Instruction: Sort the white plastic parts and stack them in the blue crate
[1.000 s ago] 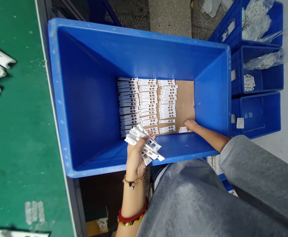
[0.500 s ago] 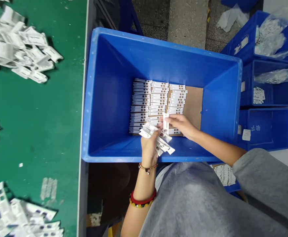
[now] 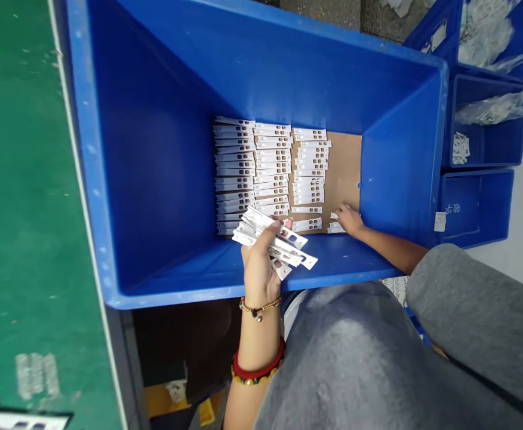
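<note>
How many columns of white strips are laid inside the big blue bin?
4: leftmost column, second column, third column, then a short column at the right hand, which may hide some.

Left grip (image 3: 258, 267) clasped, thumb uppermost; right forearm (image 3: 389, 248) stretched outward, right grip (image 3: 351, 221) low, fingers bent.

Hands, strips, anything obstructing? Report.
Left hand gripping bunch of slotted white strips. Right hand at a strip on the cardboard. Bunch partly screens laid columns.
</note>
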Demonstrator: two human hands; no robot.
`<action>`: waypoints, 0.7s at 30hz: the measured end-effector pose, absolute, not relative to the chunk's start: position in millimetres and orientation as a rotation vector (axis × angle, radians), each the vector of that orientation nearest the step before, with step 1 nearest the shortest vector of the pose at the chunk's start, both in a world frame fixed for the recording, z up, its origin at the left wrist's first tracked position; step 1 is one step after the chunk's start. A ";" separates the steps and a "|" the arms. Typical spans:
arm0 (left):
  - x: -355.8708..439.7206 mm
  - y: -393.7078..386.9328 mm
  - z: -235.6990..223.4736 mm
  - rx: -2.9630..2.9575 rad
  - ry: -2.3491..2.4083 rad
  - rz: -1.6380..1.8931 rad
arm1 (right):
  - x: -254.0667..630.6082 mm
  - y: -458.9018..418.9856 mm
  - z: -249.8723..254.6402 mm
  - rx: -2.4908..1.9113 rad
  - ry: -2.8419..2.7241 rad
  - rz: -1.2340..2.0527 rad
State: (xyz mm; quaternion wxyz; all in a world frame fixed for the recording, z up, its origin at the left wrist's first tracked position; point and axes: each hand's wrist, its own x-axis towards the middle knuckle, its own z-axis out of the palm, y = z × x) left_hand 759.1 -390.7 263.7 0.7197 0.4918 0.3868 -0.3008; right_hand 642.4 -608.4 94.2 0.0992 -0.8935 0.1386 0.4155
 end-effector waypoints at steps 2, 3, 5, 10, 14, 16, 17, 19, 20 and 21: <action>758.6 -389.5 262.8 1.119 0.828 -0.720 | 641.4 -607.4 91.2 -2.687 0.377 1.225; 758.5 -389.2 262.7 1.133 0.812 -0.754 | 641.7 -607.1 89.8 -2.705 0.359 1.224; 758.3 -389.5 263.2 1.158 0.783 -0.795 | 641.6 -606.8 86.8 -2.726 0.321 1.221; 757.7 -392.7 264.0 1.243 0.733 -0.801 | 648.1 -609.3 90.4 -2.753 0.278 1.125; 755.4 -393.0 257.9 1.302 0.675 -0.760 | 683.2 -593.3 130.5 -2.519 0.602 0.537; 754.3 -392.3 254.3 1.369 0.604 -0.748 | 702.7 -572.9 163.7 -2.118 0.513 0.301; 753.9 -392.0 252.8 1.414 0.555 -0.743 | 710.1 -562.0 181.2 -1.927 0.385 0.277; 753.4 -391.7 251.2 1.493 0.459 -0.736 | 719.9 -545.6 211.7 -1.666 0.252 0.284; 753.2 -391.8 251.1 1.505 0.426 -0.734 | 723.2 -542.5 222.3 -1.583 0.269 0.285; 753.2 -392.0 251.5 1.488 0.414 -0.730 | 726.2 -543.9 228.6 -1.521 0.326 0.270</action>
